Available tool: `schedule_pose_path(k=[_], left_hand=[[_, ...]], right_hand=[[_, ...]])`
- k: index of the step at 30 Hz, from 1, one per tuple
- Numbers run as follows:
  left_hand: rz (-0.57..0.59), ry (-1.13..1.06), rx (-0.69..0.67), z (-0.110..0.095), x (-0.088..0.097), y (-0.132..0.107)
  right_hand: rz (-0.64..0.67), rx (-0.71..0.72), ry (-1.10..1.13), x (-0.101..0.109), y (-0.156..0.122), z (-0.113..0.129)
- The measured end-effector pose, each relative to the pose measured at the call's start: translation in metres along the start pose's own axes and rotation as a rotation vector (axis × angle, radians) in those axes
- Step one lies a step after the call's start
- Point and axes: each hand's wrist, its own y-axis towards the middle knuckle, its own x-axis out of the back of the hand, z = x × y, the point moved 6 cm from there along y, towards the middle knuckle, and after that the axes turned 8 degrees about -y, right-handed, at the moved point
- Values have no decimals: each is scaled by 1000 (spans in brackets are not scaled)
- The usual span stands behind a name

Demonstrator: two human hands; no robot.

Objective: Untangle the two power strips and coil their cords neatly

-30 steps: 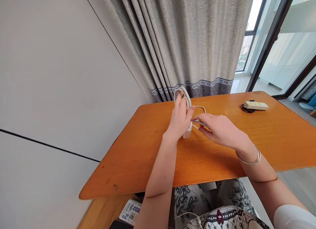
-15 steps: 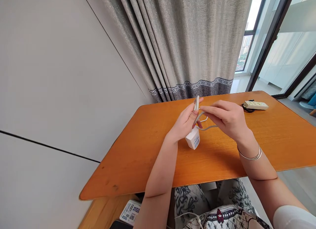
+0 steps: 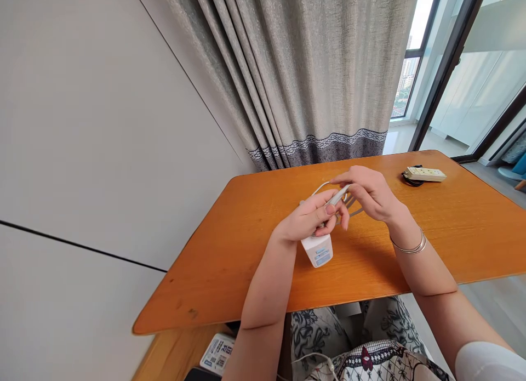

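Note:
My left hand (image 3: pixel 310 215) is closed around a coiled white cable (image 3: pixel 339 195), thumb pressed on top of the loops. Directly below that hand is a white power adapter (image 3: pixel 318 250) with a blue-grey printed label; whether it hangs or rests on the table I cannot tell. My right hand (image 3: pixel 367 190) grips the far end of the coil with bent fingers, its fingertips partly hidden behind the loops. A thin stretch of the cable arcs behind both hands, over the table.
The orange-brown wooden table (image 3: pixel 230 249) spans the view. A white power strip (image 3: pixel 425 174) with a black cord lies at its back right. A grey curtain (image 3: pixel 320 68) hangs behind, a pale wall (image 3: pixel 102 123) stands left, and a labelled box (image 3: pixel 217 352) sits below the table's front edge.
The coil has tipped from upright to slanting right. The adapter has turned and dropped slightly toward me. My right hand has moved a little left and closed on the coil's far end.

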Motion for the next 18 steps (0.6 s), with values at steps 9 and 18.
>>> schedule_pose_path(k=[9, 18], left_hand=[[179, -155, -132, 2, -10, 0], [134, -185, -115, 7, -7, 4]], right_hand=[[-20, -278, 541, -11, -4, -23], [-56, -411, 504, -13, -5, -28]])
